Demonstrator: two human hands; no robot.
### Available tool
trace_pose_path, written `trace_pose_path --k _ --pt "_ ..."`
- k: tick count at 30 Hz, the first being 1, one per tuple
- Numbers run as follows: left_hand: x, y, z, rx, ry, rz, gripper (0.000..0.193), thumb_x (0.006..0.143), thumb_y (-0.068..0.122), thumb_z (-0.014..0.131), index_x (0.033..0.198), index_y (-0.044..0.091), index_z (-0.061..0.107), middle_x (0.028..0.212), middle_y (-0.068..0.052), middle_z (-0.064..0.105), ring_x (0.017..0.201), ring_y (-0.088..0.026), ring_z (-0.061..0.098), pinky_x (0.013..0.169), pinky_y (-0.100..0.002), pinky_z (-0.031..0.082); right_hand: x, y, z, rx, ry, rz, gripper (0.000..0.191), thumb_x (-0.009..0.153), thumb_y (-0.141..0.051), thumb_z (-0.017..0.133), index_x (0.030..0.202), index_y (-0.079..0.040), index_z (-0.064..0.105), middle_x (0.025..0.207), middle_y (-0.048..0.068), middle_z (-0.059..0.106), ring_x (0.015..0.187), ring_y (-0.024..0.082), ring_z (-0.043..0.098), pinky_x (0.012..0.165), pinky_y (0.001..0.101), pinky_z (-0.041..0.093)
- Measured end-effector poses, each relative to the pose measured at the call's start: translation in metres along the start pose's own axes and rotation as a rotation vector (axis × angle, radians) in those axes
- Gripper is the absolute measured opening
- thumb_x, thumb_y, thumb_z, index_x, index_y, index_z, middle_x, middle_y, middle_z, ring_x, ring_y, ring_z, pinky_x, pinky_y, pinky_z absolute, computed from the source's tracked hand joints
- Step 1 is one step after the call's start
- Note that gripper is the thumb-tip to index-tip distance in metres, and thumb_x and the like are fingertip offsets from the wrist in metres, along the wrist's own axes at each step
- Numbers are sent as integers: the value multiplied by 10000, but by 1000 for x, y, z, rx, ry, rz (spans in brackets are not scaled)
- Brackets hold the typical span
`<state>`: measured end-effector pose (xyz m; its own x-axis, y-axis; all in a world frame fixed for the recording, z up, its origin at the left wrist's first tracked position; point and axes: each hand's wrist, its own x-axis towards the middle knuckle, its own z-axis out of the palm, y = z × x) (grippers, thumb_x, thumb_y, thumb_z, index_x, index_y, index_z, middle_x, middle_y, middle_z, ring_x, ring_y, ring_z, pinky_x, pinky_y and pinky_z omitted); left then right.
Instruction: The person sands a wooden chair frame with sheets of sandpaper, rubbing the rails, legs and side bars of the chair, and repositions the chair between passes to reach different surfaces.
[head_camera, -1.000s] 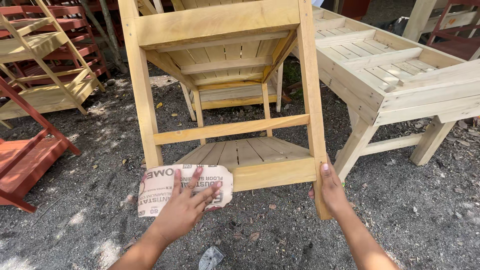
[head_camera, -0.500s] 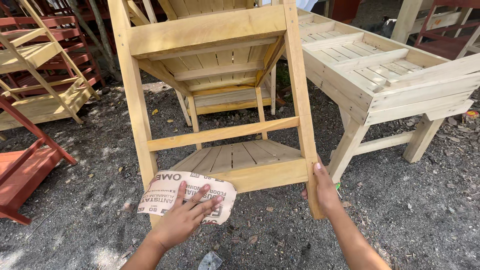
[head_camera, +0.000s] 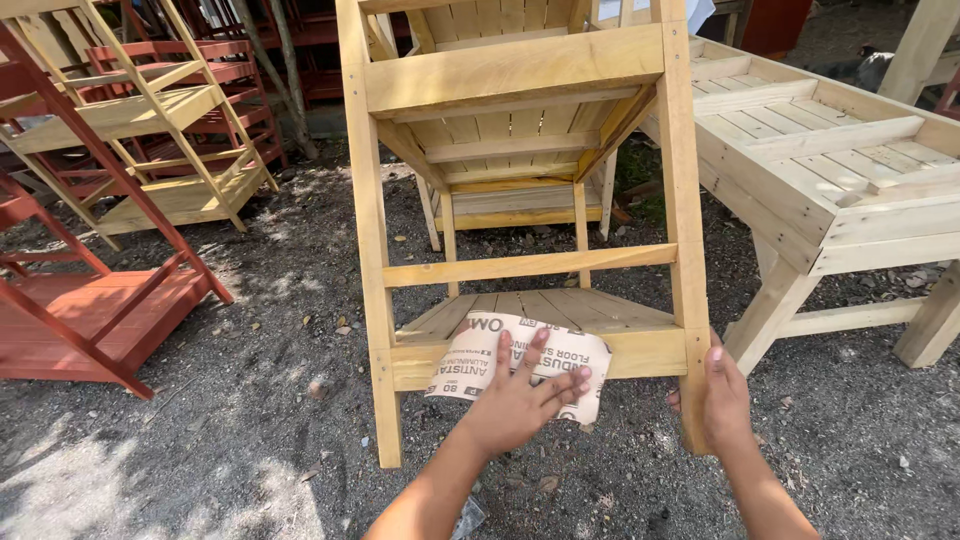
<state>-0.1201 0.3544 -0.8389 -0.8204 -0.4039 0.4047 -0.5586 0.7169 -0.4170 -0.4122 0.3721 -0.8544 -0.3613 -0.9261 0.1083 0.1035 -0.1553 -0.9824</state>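
A pale yellow wooden corner shelf (head_camera: 520, 265) stands on the gravel in front of me. My left hand (head_camera: 520, 395) presses a sheet of sandpaper (head_camera: 480, 362), its printed back showing, flat against the front edge of the bottom shelf board. The fingers are spread over the paper. My right hand (head_camera: 722, 392) grips the lower part of the shelf's right leg (head_camera: 680, 220), just above the ground.
A red wooden rack (head_camera: 90, 300) sits at the left, with yellow and red racks (head_camera: 150, 120) stacked behind it. A pale wooden slatted table (head_camera: 830, 190) stands at the right. Another yellow shelf (head_camera: 520, 190) is behind the one I hold. Grey gravel covers the ground.
My left hand has slid the sandpaper rightwards along the bottom shelf's front edge, from its left end towards the middle. My right hand stays on the right leg.
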Motion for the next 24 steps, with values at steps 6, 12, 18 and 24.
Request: trace_pose_path --k 6,12,18,24 --pt "-136 -82 -43 159 -161 -379 806 796 8 560 1527 300 387 1661 101 269 1526 -437 80 1144 -777 79 0 -5 4 -17 48 6 598 1046 -465 445 1568 -175 463 906 135 634 546 206 608 503 345 533" --pt "-186 -81 -76 15 69 -885 735 807 81 614 1502 235 433 1627 48 329 1553 -417 147 1195 -682 173 -4 -6 9 -317 95 -317 615 1083 -450 518 1581 -95 450 1201 113 644 943 237 616 778 377 505" --pt "-114 -62 -39 7 172 -763 604 874 429 586 1455 312 476 1612 -44 326 1481 -462 187 1115 -727 140 -9 -6 12 -571 184 -370 673 1006 -511 551 1512 -69 531 1211 203 634 1066 302 644 912 427 518" --pt "-104 -76 -33 -178 397 -1106 405 1146 220 472 1544 174 414 1655 8 340 1611 -417 153 1332 -642 153 -11 -9 13 -660 224 -415 658 1045 -514 543 1519 -58 521 1226 202 618 1083 297 634 939 435 505"
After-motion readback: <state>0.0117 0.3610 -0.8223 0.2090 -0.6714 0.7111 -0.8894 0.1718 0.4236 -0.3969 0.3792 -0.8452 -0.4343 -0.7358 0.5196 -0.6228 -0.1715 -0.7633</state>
